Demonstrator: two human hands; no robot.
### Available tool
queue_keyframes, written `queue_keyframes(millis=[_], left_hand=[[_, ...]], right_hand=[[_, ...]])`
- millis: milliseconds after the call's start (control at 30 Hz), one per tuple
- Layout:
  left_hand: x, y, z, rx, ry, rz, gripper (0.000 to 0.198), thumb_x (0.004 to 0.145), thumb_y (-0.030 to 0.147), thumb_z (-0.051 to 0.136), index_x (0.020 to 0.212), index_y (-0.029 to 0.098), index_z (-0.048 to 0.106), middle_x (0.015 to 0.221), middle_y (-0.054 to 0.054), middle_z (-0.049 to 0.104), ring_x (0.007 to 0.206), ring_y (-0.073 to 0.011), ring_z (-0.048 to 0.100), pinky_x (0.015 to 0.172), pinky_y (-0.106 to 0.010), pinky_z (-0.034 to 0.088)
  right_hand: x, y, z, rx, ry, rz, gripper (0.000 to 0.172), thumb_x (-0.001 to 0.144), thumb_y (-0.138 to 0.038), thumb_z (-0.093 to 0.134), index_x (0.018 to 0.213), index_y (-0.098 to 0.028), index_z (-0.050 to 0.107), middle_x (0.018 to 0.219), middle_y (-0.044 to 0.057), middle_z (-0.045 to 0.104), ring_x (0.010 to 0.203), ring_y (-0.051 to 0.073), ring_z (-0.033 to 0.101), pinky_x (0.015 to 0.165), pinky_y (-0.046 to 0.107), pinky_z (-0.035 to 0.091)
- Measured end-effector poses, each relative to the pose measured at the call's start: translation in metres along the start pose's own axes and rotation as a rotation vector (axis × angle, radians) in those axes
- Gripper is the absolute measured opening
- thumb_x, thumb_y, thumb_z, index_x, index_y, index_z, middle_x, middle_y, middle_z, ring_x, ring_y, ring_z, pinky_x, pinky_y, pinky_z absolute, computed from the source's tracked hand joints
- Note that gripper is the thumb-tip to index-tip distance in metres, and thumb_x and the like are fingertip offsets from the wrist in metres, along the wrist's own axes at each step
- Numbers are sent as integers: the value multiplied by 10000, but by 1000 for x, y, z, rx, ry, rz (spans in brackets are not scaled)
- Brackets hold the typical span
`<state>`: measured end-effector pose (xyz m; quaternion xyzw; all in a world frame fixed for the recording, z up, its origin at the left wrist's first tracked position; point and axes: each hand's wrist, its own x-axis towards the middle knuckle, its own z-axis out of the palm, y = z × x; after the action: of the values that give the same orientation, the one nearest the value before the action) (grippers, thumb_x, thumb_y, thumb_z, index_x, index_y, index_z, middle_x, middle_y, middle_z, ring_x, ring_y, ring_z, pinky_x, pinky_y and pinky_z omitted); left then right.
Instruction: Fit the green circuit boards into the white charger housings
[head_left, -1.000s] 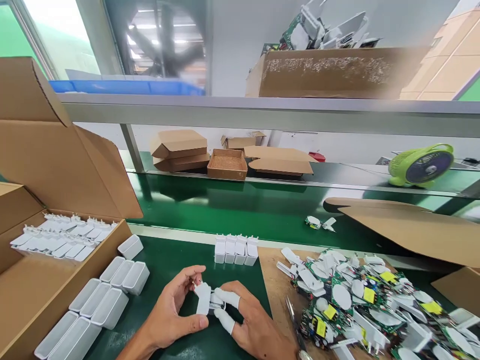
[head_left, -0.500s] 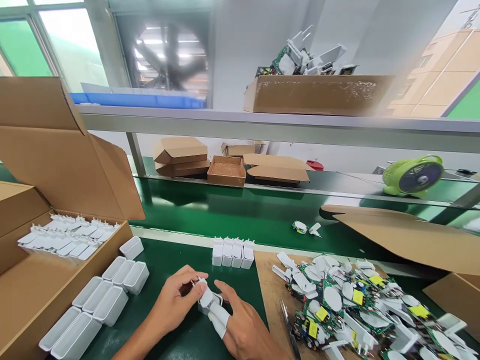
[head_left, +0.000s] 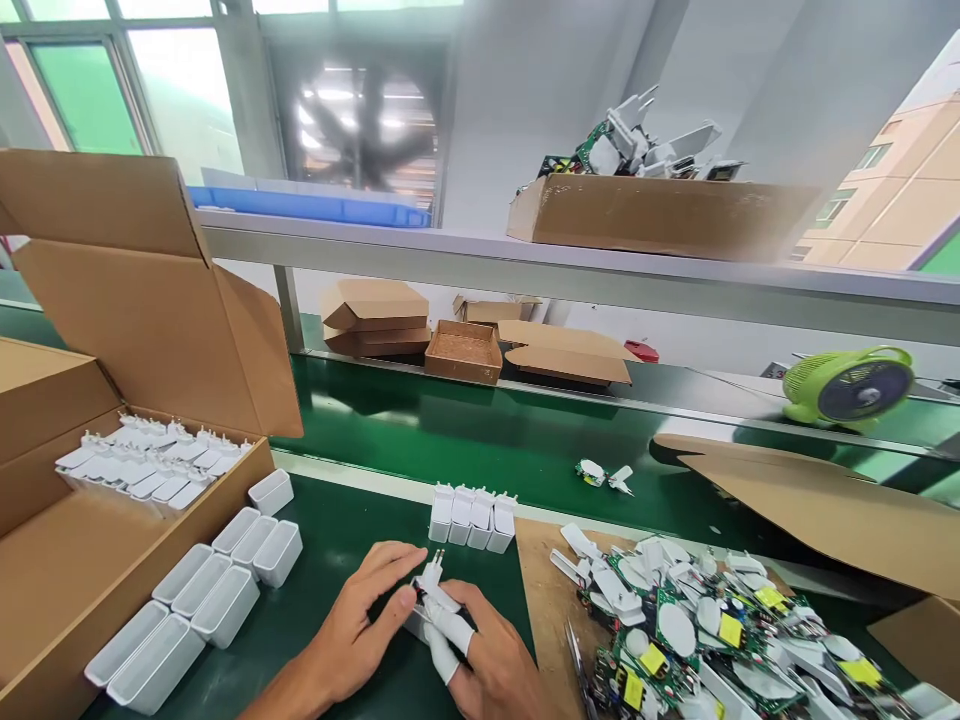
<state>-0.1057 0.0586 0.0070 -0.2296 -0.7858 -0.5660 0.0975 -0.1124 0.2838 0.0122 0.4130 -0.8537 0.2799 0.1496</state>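
Note:
My left hand (head_left: 352, 630) and my right hand (head_left: 499, 655) meet over the green bench, both closed around a white plug adapter (head_left: 430, 577). Its two metal pins point up and away from me. The left thumb and fingers press on its left side, and the right fingers, in white finger cots (head_left: 444, 655), wrap its right side. Much of the adapter's lower body is hidden by the fingers. Just beyond stands a short row of white plug adapters (head_left: 471, 520). Left of my hands lie several open white plastic cases (head_left: 225, 605).
A large open carton (head_left: 161, 545) on the left holds rows of white adapters. To the right, a heap of circuit boards with white parts (head_left: 697, 630) covers a brown board, with tweezers (head_left: 579, 670) beside it. Behind are cardboard sheets (head_left: 817, 510) and a green fan (head_left: 851, 388).
The adapter has turned in my hands, and its pins now stand up plainly. My right fingers have closed in around it. The whole view has shifted slightly.

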Motion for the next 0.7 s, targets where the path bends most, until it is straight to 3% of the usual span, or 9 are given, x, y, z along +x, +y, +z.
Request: queue_keyframes(millis=[100, 233, 300, 400, 533, 700], left_hand=[[-12, -13, 0, 87, 17, 191, 532, 1089, 489, 526, 1579, 286, 492, 1507, -146, 593, 1423, -314, 519, 1188, -510, 465], [-16, -16, 3, 205, 30, 337, 399, 1091, 429, 538, 1460, 291, 605, 1544, -153, 554, 1409, -326, 543, 1157, -529, 495], [-15, -14, 4, 203, 53, 321, 396, 1085, 439, 546, 1445, 284, 601, 1508, -163, 585, 1373, -333, 581, 1124, -526, 526], [-17, -9, 4, 138, 78, 230, 561, 1070, 534, 529, 1562, 280, 445, 1435, -175, 636, 1329, -344, 620, 1083, -524, 560], [-26, -7, 6, 118, 96, 124, 708, 1033, 646, 524, 1625, 315, 322, 1543, -180, 542, 1410, -379, 556, 1137, -574, 514], [-28, -11, 11, 120, 101, 179, 752, 1029, 640, 537, 1643, 281, 293, 1576, -205, 493, 1465, -408, 487, 1177, -624, 461]], right_hand=[[1, 1, 0, 30, 17, 70, 449, 932, -72, 499, 1320, -257, 631, 1264, 113, 695, 1057, 228, 742, 916, 329, 641], [-4, 9, 17, 77, -56, 6, 524, 812, -20, 499, 1275, -225, 636, 1260, 120, 698, 1089, 250, 716, 934, 351, 630], [-5, 10, 22, 64, -95, 1, 538, 787, -14, 500, 1268, -210, 637, 1260, 135, 691, 1078, 261, 708, 924, 367, 628], [-1, 6, 15, 51, -122, 17, 596, 786, -28, 518, 1337, -233, 614, 1264, 130, 687, 1050, 268, 710, 881, 364, 635], [2, 2, 1, 60, -57, 9, 617, 863, -30, 491, 1423, -278, 562, 1290, 119, 682, 1079, 256, 705, 898, 345, 625], [-5, 12, 14, 77, -81, 39, 532, 803, -30, 488, 1279, -221, 629, 1237, 136, 683, 1044, 270, 706, 868, 375, 637]])
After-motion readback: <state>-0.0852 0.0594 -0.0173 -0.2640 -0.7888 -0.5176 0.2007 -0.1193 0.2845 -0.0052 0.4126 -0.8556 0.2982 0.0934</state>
